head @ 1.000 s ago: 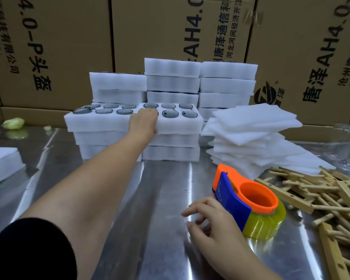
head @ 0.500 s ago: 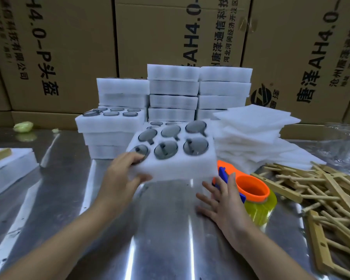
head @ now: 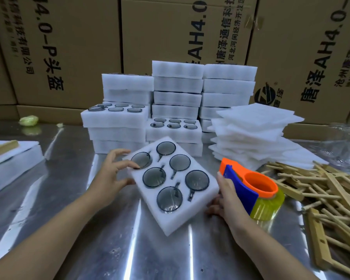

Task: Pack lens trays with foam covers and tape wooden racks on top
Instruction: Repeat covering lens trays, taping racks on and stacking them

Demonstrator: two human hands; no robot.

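A white foam lens tray [head: 168, 221] with several round dark lenses lies at an angle on the metal table in front of me. My left hand [head: 109, 174] pinches its left edge, fingers on top and thumb at the side. My right hand [head: 226, 201] holds its right corner, thumb up along the edge and fingers below. Flat foam covers [head: 255, 126] are piled at the right rear. Wooden racks [head: 331, 190] lie in a heap at the far right. An orange and blue tape dispenser [head: 257, 188] sits just right of my right hand.
Stacks of foam trays [head: 178, 85] stand behind, two of them with lenses showing on top. A covered tray with a wooden rack [head: 12, 158] lies at the left edge. Cardboard boxes [head: 69, 47] wall the back. Clear plastic [head: 348, 142] sits at the far right.
My left hand took the lens tray off the middle stack and brought it down to the table in front of me. My right hand moved from beside the tape dispenser to the tray's right corner.
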